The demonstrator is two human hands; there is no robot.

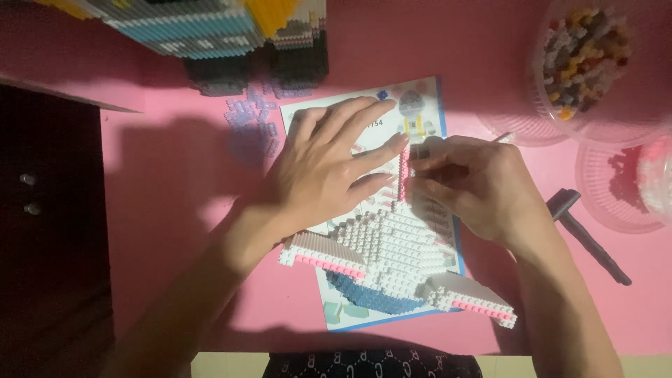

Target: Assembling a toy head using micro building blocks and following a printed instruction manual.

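A white brick model (392, 252) with pink edging and a blue rounded base lies on an instruction sheet (427, 105) on the pink table (175, 182). My left hand (325, 164) rests flat, fingers spread, on the model's upper part. My right hand (469, 185) pinches at a pink column of small bricks (404, 171) at the model's top edge. Whether it holds a loose brick is hidden by the fingers.
A tall striped brick build (224, 35) stands at the back. Loose clear bricks (252, 119) lie beside it. Clear tubs of mixed small bricks (588, 49) and pale bricks (654, 178) sit at the right, with a dark tool (584, 234) near them. A dark cabinet (49, 210) borders the left.
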